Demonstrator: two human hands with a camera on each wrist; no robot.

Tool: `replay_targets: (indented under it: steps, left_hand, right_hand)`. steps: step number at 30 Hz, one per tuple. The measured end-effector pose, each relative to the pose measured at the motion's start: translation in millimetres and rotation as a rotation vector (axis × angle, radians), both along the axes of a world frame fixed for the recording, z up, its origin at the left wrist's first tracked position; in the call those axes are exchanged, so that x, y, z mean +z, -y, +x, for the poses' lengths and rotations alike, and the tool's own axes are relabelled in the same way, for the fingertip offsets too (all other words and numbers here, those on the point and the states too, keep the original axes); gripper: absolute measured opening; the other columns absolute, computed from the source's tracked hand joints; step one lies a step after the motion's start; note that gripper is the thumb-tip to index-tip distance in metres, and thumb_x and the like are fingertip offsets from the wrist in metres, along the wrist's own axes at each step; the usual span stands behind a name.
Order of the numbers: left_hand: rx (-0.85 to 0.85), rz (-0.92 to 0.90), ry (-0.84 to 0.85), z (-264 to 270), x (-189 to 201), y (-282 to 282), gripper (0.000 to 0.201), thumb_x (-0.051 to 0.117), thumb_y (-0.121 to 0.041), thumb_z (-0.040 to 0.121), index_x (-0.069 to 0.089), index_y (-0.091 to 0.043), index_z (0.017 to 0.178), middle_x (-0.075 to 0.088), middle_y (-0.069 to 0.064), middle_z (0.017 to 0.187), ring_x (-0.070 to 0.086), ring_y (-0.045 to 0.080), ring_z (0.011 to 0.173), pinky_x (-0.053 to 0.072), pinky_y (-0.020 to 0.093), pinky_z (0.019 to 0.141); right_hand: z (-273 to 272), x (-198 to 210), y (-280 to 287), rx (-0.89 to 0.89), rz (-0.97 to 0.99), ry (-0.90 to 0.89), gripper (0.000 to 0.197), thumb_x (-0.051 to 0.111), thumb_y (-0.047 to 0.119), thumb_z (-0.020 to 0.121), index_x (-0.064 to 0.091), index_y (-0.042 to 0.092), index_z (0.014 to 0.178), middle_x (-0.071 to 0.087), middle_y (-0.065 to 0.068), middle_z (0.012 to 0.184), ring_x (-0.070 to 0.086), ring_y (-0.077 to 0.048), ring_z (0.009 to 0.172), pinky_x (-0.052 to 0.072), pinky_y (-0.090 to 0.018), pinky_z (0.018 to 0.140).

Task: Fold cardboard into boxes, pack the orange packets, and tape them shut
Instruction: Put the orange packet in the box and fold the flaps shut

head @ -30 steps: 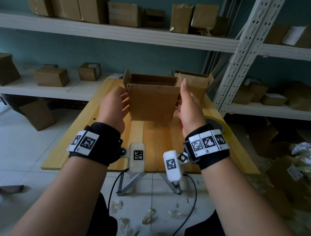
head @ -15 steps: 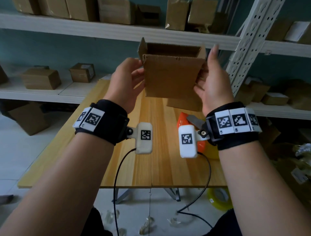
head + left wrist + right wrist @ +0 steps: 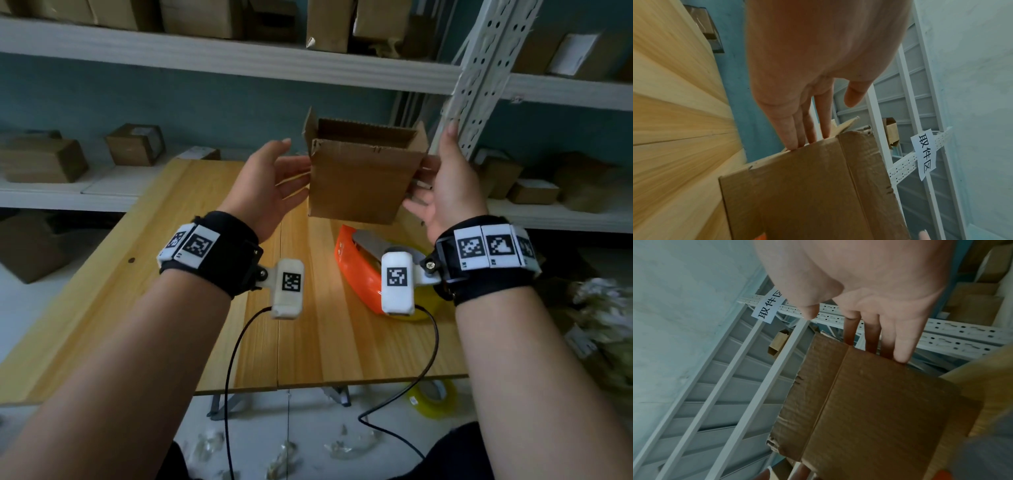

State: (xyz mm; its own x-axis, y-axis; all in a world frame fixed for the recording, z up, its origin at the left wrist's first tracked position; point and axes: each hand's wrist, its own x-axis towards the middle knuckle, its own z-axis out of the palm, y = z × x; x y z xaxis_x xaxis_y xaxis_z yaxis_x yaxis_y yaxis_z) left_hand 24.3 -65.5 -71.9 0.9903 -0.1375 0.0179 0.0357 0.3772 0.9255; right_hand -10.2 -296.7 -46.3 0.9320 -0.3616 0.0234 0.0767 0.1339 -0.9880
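Right now the cardboard box [image 3: 363, 178] is held in the air above the worktop [image 3: 308, 325], open end up, btwn both hands, left hand [image 3: 270, 185] & right hand [image 3: 442, 185] w/ straight fingers pressing opposite sides, equally near

The cardboard box [image 3: 875, 402] is being touched along its far edge by the right hand's [image 3: 879, 280] straightened fingers [image 3: 902, 347].

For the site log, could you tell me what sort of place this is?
Probably a parcel storeroom or packing room: white metal shelving stacked with cardboard parcels, a wooden packing table with an orange tape dispenser, and a paper sign reading 取件区.
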Motion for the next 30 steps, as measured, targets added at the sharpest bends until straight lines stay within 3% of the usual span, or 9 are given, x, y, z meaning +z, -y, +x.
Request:
replay_targets:
  steps: [3, 6, 9, 13, 16, 18, 21, 25, 30]
  left_hand:
    - [0.015, 0.014, -0.028, 0.1, -5.5, 6.3, 0.047, 0.051, -0.041, 0.107, 0.072, -0.003, 0.125, 0.079, 0.008, 0.115, 0.072, 0.025, 0.118, 0.054, 0.039, 0.106]
    - [0.019, 0.024, -0.049, 2.1, -12.0, 10.1, 0.048, 0.052, -0.039, 0.107, 0.066, -0.004, 0.136, 0.077, 0.010, 0.124, 0.073, 0.022, 0.116, 0.053, 0.038, 0.104]
    - [0.032, 0.040, -0.075, 5.0, -19.4, 13.1, 0.043, 0.049, -0.034, 0.109, 0.062, -0.007, 0.140, 0.074, 0.009, 0.130, 0.070, 0.021, 0.119, 0.050, 0.041, 0.112]
    - [0.047, 0.047, -0.115, 3.7, -26.0, 17.6, 0.033, 0.045, -0.020, 0.110, 0.063, -0.005, 0.134, 0.071, 0.010, 0.134, 0.066, 0.023, 0.126, 0.044, 0.043, 0.119]
    - [0.022, 0.108, -0.107, 1.9, -29.3, 19.2, 0.033, 0.045, -0.013, 0.111, 0.061, -0.003, 0.138, 0.065, 0.010, 0.140, 0.059, 0.022, 0.135, 0.044, 0.038, 0.118]
    - [0.025, 0.164, -0.095, 2.1, -32.8, 17.2, 0.032, 0.049, -0.011, 0.110, 0.061, -0.006, 0.139, 0.065, 0.010, 0.138, 0.059, 0.022, 0.134, 0.048, 0.032, 0.109]
    - [-0.004, 0.266, -0.072, 2.8, -36.1, 12.7, 0.028, 0.057, -0.016, 0.109, 0.063, -0.014, 0.136, 0.066, 0.007, 0.137, 0.060, 0.021, 0.133, 0.049, 0.028, 0.100]
    - [-0.037, 0.281, -0.081, 2.7, -34.0, 8.4, 0.039, 0.059, -0.021, 0.108, 0.059, -0.012, 0.145, 0.062, 0.008, 0.147, 0.056, 0.025, 0.140, 0.046, 0.036, 0.111]
    - [0.019, 0.261, -0.103, -5.4, -23.4, 1.4, 0.037, 0.054, -0.031, 0.108, 0.060, -0.018, 0.143, 0.066, 0.000, 0.139, 0.060, 0.020, 0.132, 0.043, 0.044, 0.116]
  right_hand:
    - [7.9, -12.6, 5.5, 0.003, 0.005, -0.044, 0.089, 0.047, 0.087, 0.085, 0.055, 0.025, 0.148, 0.068, -0.005, 0.139, 0.066, -0.027, 0.126, 0.056, -0.049, 0.101]
    - [15.6, -23.4, 10.6, 0.025, 0.032, -0.062, 0.093, 0.051, 0.088, 0.082, 0.054, 0.025, 0.150, 0.066, -0.006, 0.142, 0.064, -0.028, 0.129, 0.052, -0.053, 0.107]
    - [21.6, -29.6, 14.8, 0.062, 0.081, -0.059, 0.093, 0.053, 0.084, 0.086, 0.049, 0.022, 0.155, 0.060, -0.010, 0.150, 0.058, -0.032, 0.137, 0.046, -0.055, 0.115]
    - [30.7, -39.7, 17.5, 0.083, 0.091, -0.112, 0.112, 0.062, 0.090, 0.070, 0.044, 0.023, 0.158, 0.052, -0.011, 0.157, 0.053, -0.035, 0.141, 0.045, -0.057, 0.116]
    - [37.6, -47.8, 19.3, 0.056, 0.043, -0.155, 0.105, 0.066, 0.082, 0.071, 0.046, 0.023, 0.156, 0.056, -0.011, 0.154, 0.055, -0.032, 0.139, 0.044, -0.054, 0.117]
    - [40.0, -51.3, 20.7, 0.034, -0.017, -0.183, 0.099, 0.068, 0.078, 0.072, 0.048, 0.025, 0.154, 0.056, -0.009, 0.153, 0.055, -0.030, 0.138, 0.043, -0.052, 0.117]
    - [41.3, -54.4, 22.8, 0.072, -0.040, -0.209, 0.095, 0.070, 0.072, 0.078, 0.045, 0.025, 0.156, 0.052, -0.012, 0.157, 0.051, -0.031, 0.142, 0.039, -0.052, 0.120]
    - [37.8, -54.7, 22.9, 0.106, -0.028, -0.208, 0.101, 0.068, 0.074, 0.078, 0.039, 0.023, 0.160, 0.045, -0.016, 0.161, 0.045, -0.034, 0.147, 0.034, -0.053, 0.123]
    - [30.7, -46.1, 20.4, 0.016, -0.041, -0.180, 0.104, 0.065, 0.076, 0.078, 0.035, 0.024, 0.162, 0.036, -0.012, 0.167, 0.037, -0.034, 0.152, 0.034, -0.052, 0.123]
